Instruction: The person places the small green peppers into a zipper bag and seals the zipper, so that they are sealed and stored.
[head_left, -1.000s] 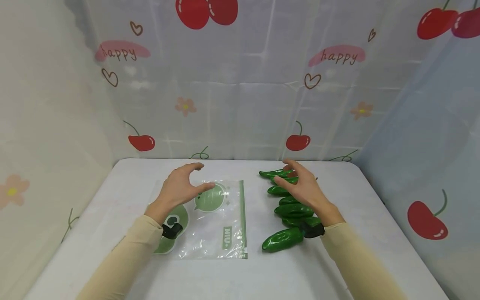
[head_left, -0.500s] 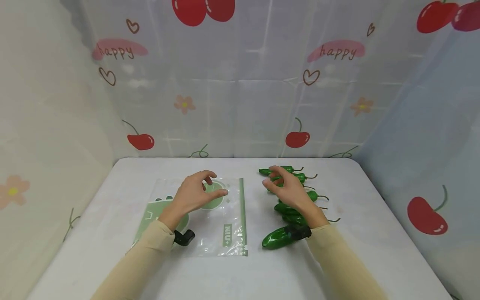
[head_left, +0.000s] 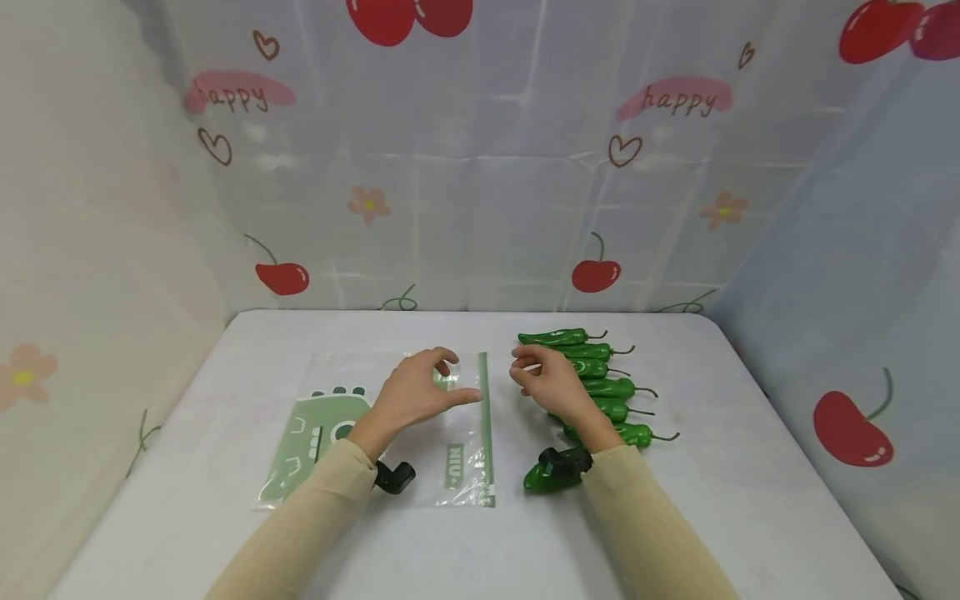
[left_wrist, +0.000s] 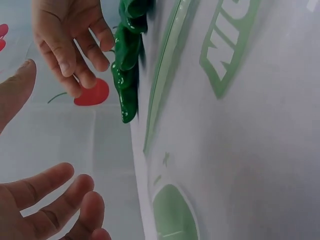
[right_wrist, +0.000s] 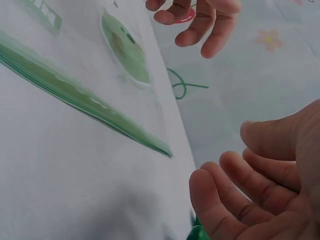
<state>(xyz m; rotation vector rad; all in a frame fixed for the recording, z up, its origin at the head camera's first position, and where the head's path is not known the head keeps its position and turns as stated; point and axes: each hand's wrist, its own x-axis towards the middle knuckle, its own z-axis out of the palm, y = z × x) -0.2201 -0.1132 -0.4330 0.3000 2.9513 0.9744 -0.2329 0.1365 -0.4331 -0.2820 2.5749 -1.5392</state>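
Note:
A clear zip bag [head_left: 330, 429] with green cartoon prints lies flat on the white table, its green zip strip [head_left: 486, 417] toward the right. Over the bag hovers my left hand [head_left: 416, 392], thumb and fingers spread apart around nothing. My right hand [head_left: 551, 383] is above the gap between the strip and a column of green peppers [head_left: 617, 388], fingers loosely bent and holding nothing. In the right wrist view the right hand [right_wrist: 260, 192] hangs above the table, with the left hand's fingers [right_wrist: 215, 30] beyond. The nearest pepper [head_left: 542, 479] is partly hidden by the right wrist's camera.
The white table [head_left: 465, 550] ends at a back edge against a hanging curtain [head_left: 465, 233] printed with cherries and flowers. Side curtains stand left and right. Several peppers lie in a row with stems pointing right.
The left hand has moved right across the bag toward its zip strip. My right hand has moved left off the peppers, its fingers more bent. Bag and peppers stay put.

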